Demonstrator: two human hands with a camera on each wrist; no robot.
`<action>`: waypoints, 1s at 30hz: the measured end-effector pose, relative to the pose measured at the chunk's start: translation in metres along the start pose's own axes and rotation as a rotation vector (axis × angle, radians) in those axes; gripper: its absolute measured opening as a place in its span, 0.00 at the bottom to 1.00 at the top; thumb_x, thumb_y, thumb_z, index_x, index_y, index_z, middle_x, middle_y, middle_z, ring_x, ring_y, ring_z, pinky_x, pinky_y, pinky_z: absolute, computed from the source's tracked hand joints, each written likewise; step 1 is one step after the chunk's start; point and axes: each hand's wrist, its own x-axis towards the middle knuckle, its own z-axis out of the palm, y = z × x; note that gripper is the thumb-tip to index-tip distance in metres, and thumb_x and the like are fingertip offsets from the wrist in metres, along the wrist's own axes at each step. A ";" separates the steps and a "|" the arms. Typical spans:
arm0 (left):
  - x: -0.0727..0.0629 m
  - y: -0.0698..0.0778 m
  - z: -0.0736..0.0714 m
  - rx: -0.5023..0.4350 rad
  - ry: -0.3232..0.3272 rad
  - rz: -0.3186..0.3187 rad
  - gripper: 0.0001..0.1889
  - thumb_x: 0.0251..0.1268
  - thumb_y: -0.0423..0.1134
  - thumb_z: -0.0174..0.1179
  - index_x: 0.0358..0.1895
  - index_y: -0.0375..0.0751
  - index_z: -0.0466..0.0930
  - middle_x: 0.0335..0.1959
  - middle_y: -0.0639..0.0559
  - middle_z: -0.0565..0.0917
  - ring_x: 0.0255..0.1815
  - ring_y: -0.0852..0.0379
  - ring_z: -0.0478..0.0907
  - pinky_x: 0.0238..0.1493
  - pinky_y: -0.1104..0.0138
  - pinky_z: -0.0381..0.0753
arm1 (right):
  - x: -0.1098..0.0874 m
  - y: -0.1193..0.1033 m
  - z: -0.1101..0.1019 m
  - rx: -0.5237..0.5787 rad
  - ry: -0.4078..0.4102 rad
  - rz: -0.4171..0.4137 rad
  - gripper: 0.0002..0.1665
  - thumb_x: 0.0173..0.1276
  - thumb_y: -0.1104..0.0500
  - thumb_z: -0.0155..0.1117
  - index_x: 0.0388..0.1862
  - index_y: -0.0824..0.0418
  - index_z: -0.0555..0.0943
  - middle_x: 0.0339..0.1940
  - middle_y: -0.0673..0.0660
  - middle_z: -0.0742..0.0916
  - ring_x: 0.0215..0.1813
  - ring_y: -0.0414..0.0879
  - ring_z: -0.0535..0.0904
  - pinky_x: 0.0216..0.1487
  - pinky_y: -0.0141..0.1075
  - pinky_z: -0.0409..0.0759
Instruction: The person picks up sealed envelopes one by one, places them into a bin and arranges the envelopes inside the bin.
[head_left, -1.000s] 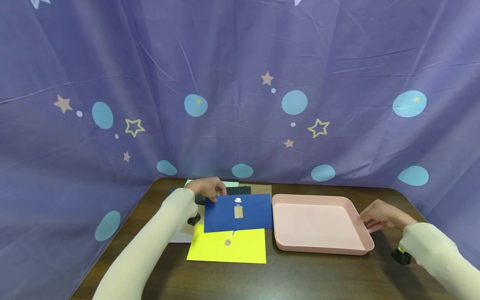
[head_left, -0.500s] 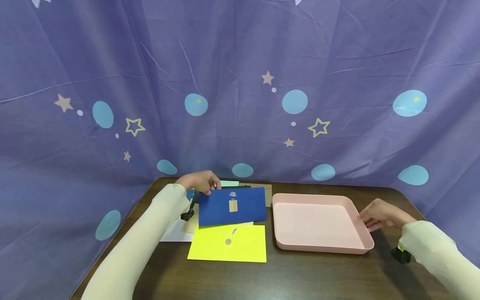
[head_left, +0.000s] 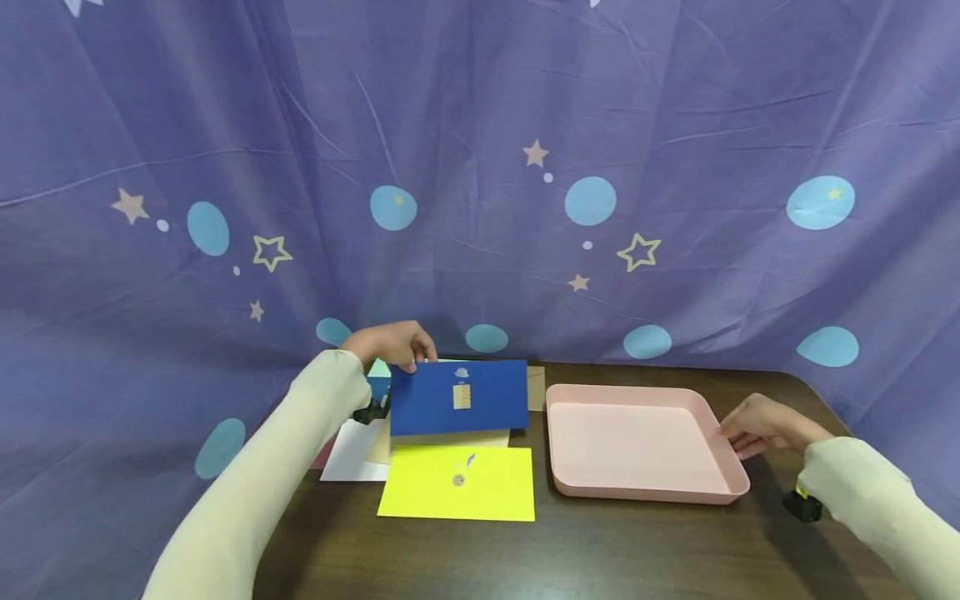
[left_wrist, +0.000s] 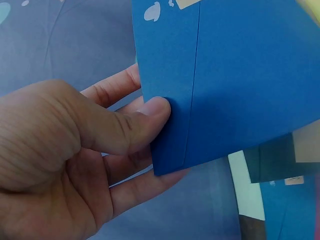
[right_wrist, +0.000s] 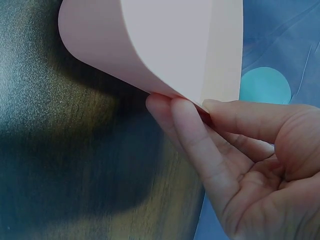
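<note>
My left hand [head_left: 393, 343] pinches a blue envelope [head_left: 423, 404] at its upper left corner, and the envelope hangs tilted over several others. In the left wrist view, the thumb of my left hand [left_wrist: 65, 135] presses the near face of the blue envelope [left_wrist: 250, 75], with the fingers behind it. A yellow envelope [head_left: 487, 496] lies flat just in front, bearing a round sticker. My right hand [head_left: 767, 425] pinches the right wall of a pink tray [head_left: 637, 450]. Up close, thumb and fingertips of my right hand [right_wrist: 240, 170] meet on the rim of the tray [right_wrist: 170, 30].
Under and around the blue envelope lie a white envelope [head_left: 352, 454], a cream one [head_left: 487, 439] and a brown one [head_left: 536, 387], partly covered. Dark green paper [left_wrist: 272, 160] shows below in the left wrist view. A purple curtain [head_left: 480, 167] hangs behind the wooden table [head_left: 600, 550].
My left hand has lifted the blue envelope and drawn it left and back, away from the tray. More of the yellow and cream envelopes shows. My right hand and the tray stay put.
</note>
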 end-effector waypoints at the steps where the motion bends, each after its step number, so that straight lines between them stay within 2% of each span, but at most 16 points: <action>1: -0.001 0.001 -0.001 0.003 0.000 0.011 0.22 0.58 0.12 0.54 0.50 0.33 0.86 0.36 0.44 0.85 0.32 0.60 0.73 0.33 0.70 0.72 | 0.000 0.001 0.000 0.000 -0.004 -0.002 0.16 0.69 0.71 0.57 0.47 0.88 0.77 0.27 0.56 0.88 0.31 0.45 0.86 0.36 0.39 0.88; 6: -0.007 0.004 -0.009 0.032 0.041 0.046 0.20 0.59 0.14 0.55 0.48 0.34 0.88 0.38 0.44 0.87 0.34 0.57 0.77 0.35 0.69 0.76 | 0.001 0.002 -0.001 0.007 -0.006 -0.004 0.16 0.69 0.71 0.58 0.47 0.87 0.77 0.27 0.56 0.88 0.31 0.45 0.86 0.37 0.39 0.88; 10: -0.010 0.009 -0.015 0.050 0.087 0.074 0.18 0.62 0.16 0.58 0.50 0.33 0.87 0.46 0.42 0.87 0.42 0.53 0.79 0.43 0.66 0.81 | 0.000 0.002 -0.001 0.010 -0.002 0.000 0.16 0.69 0.71 0.58 0.46 0.87 0.78 0.27 0.56 0.88 0.30 0.45 0.86 0.36 0.39 0.88; 15: -0.012 0.017 -0.019 0.047 0.114 0.092 0.16 0.64 0.19 0.61 0.52 0.34 0.87 0.52 0.42 0.87 0.47 0.51 0.82 0.48 0.63 0.84 | 0.000 0.001 0.000 0.019 0.002 0.008 0.16 0.68 0.71 0.58 0.46 0.86 0.78 0.26 0.56 0.88 0.30 0.45 0.86 0.36 0.38 0.88; 23: -0.013 0.029 -0.020 0.062 0.139 0.092 0.15 0.65 0.22 0.63 0.51 0.37 0.88 0.53 0.43 0.88 0.50 0.51 0.83 0.51 0.62 0.85 | -0.001 -0.001 0.000 0.005 0.006 0.015 0.16 0.68 0.70 0.59 0.47 0.86 0.78 0.27 0.56 0.88 0.31 0.45 0.86 0.37 0.39 0.88; 30: -0.011 0.037 -0.020 0.041 0.146 0.094 0.14 0.64 0.22 0.65 0.50 0.35 0.89 0.50 0.43 0.89 0.46 0.53 0.84 0.48 0.63 0.86 | -0.001 0.000 0.000 -0.015 0.010 0.013 0.17 0.69 0.69 0.59 0.48 0.86 0.77 0.27 0.56 0.87 0.30 0.45 0.86 0.37 0.39 0.88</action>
